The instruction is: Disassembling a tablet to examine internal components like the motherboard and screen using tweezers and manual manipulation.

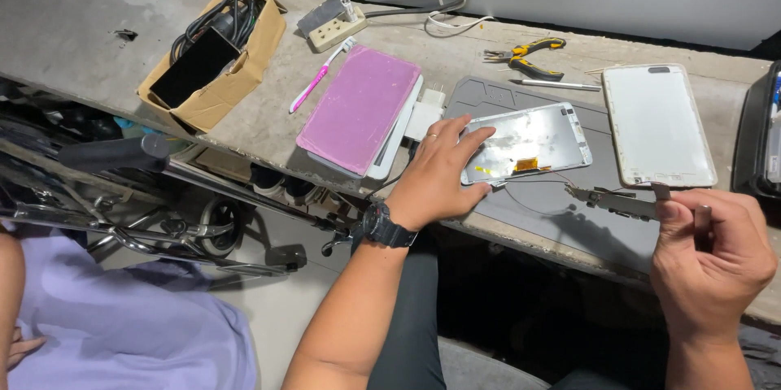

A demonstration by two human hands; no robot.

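far left of the grey work mat (488, 97): open cardboard box (213, 56) holding black cables and a dark flat panel, resting on the concrete ledge (73, 24). nearer the mat, still to its left: pink toothbrush (322, 74) lying aslant, with a white power strip (332, 26) behind it and a white cable looping off toward the wall. just left of the mat: pink-backed tablet (359, 108) stacked on a white slab, a white plug adapter (425, 113) touching the mat's left edge.

on the mat's left half: left hand (435, 170), wristwatch on the wrist, laid flat with fingers spread, pressing down the left end of the opened tablet panel (533, 142); not closed round anything. panel lying silver side up, an orange flex strip near its lower edge, thin wires trailing off toward the mat's front.

behind the mat: yellow-handled pliers (529, 52) and a slim metal pen-like tool (553, 83) on the ledge.

on the mat's right edge: white back cover (657, 123), lying flat, apart from the panel.

in front of the mat's right corner: right hand (709, 264) closed in a pinch on a narrow circuit board strip (612, 201), held off the surface and pointing left toward the panel; a small metal piece also visible between the fingers, kind not discernible.

far right of the mat: dark case (757, 138) at the frame edge, contents unclear.
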